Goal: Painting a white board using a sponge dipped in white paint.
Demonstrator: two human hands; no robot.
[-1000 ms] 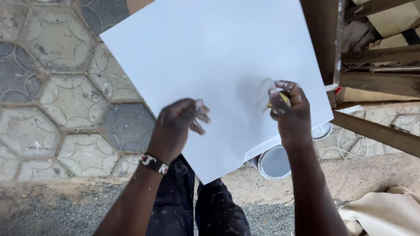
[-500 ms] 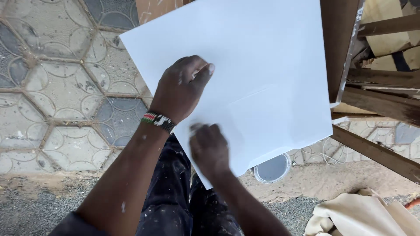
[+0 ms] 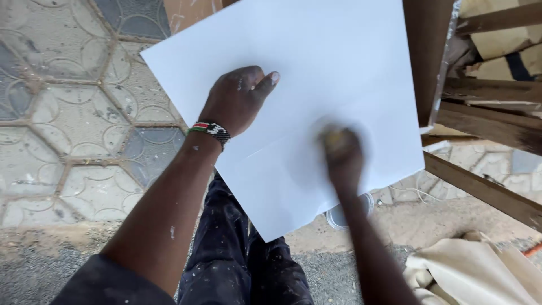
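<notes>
A large white board (image 3: 316, 62) lies flat in front of me, tilted like a diamond. My left hand (image 3: 236, 99) presses flat on its middle left part, fingers together, with a beaded bracelet at the wrist. My right hand (image 3: 340, 155) is blurred with motion on the board's lower right part, closed around a small yellowish pad whose kind I cannot make out. My dark, paint-flecked trousers (image 3: 237, 260) show below the board's near corner.
Hexagonal paving tiles (image 3: 73, 118) cover the ground at left. A white lidded tub (image 3: 344, 214) sits on the ground under the board's near edge. Wooden beams (image 3: 485, 118) stand at right. Beige cloth (image 3: 468, 271) lies at bottom right.
My left hand slid up the board and stayed pressed on it. My right hand swept from the board's right side down to the near corner, then back out to the lower right.
</notes>
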